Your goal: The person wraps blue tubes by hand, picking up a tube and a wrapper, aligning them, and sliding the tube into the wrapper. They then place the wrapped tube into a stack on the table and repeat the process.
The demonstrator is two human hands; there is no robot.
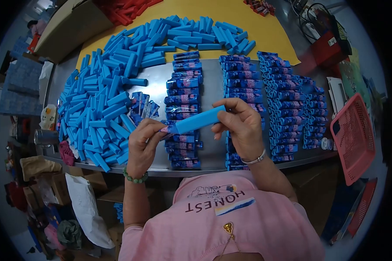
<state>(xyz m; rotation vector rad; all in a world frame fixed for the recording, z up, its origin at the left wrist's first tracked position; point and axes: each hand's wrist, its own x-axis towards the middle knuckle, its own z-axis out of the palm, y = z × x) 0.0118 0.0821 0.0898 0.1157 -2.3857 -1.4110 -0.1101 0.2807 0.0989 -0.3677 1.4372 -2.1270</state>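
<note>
My right hand [244, 126] grips a plain bright-blue bar [201, 119] near its right end, between thumb and fingers. At the bar's left end, my left hand [144, 141] pinches a small dark-blue and pink printed wrapper [170, 129], which meets the bar there. Both are held in the air over a column of printed blue pieces [183, 98] on the metal table. Left of my hands lies a big heap of plain blue bars [113, 95]. A few loose printed wrappers [140, 103] rest beside the heap, just beyond my left hand.
More columns of printed pieces [244, 82] stand to the right on the metal table [157, 78]. A yellow sheet [274, 32] covers the back, with red pieces [126, 11] on it. A cardboard box [72, 28] stands back left; a pink basket [355, 137] is at the right edge.
</note>
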